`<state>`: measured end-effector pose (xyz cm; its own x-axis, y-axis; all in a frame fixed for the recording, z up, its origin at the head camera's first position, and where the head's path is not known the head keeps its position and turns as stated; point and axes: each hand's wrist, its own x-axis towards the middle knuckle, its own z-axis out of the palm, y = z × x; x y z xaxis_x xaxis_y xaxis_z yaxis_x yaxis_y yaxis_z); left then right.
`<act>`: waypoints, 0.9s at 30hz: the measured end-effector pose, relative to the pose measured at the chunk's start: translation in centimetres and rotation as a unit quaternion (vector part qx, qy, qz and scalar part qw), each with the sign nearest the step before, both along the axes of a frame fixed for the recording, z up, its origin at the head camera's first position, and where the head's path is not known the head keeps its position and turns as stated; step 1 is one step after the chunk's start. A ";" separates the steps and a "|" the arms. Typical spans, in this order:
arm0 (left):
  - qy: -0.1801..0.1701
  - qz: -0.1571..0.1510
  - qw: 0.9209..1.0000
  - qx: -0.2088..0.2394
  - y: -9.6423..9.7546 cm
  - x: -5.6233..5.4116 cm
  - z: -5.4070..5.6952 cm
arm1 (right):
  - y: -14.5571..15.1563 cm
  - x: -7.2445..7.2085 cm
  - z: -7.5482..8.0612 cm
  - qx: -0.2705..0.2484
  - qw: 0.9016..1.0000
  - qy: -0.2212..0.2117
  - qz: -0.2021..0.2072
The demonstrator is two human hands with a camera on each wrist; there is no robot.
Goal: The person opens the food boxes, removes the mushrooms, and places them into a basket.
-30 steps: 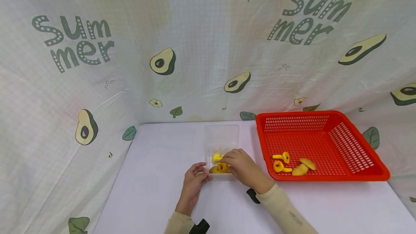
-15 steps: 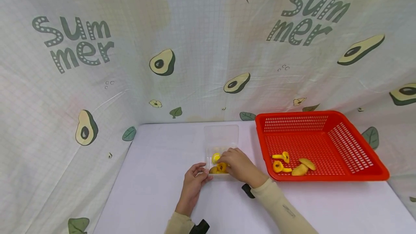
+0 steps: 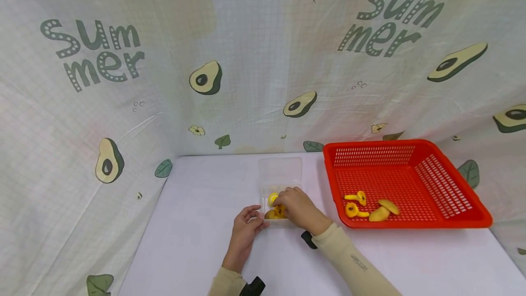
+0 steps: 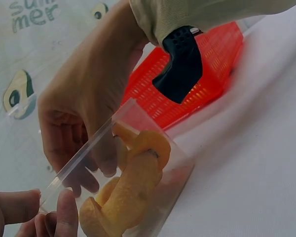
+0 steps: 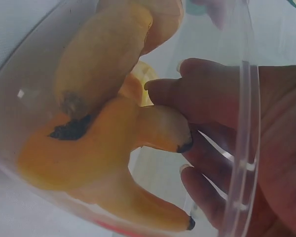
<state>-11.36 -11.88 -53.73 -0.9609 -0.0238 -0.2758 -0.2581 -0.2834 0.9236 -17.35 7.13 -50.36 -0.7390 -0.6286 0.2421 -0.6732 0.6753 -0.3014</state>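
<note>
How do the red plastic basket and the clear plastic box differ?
The red plastic basket is larger; the clear plastic box is smaller. The basket's walls are slotted, the box's solid. The left hand touches the box, no hand the basket. Both hold yellowish mushrooms.

"What's on the worktop [image 3: 197, 214]?"

"One clear box [image 3: 279, 224] and, at its three o'clock, one red basket [image 3: 374, 156]."

"Inside the basket?"

"Two yellow funnel mushrooms [image 3: 361, 199] towards eight o'clock. At seven, tan pieces [image 3: 380, 214]: one mushroom or two, I can't tell."

"Inside the box?"

"At least three mushrooms [image 3: 270, 214]; fingers [image 5: 202, 192] block a full count."

"Hands?"

"Two: left hand [image 3: 245, 228] at the box's eight o'clock, right hand [image 3: 302, 208] at its four."

"Avocado prints [image 3: 205, 78]?"

"Six in the head view."
</note>
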 end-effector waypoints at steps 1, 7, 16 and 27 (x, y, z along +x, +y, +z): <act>0.002 0.000 1.000 -0.001 0.0 0.0 0.0 | 0.0 0.0 0.0 -0.001 1.000 0.000 0.001; -0.001 0.002 1.000 0.000 0.0 0.0 0.1 | -0.2 -0.1 0.2 0.007 1.000 -0.016 -0.001; -0.003 0.003 1.000 0.006 0.0 0.1 0.0 | -0.4 -0.2 0.6 0.026 0.999 -0.045 -0.001; -0.006 0.008 1.000 -0.001 0.2 0.0 0.0 | 1.3 -0.4 1.0 0.050 0.997 -0.053 -0.022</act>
<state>-11.31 -11.67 -53.72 -0.9572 -0.0402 -0.2865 -0.2637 -0.2861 0.9212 -17.74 8.47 -49.40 -0.7844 -0.6122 0.0991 -0.6103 0.7335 -0.2991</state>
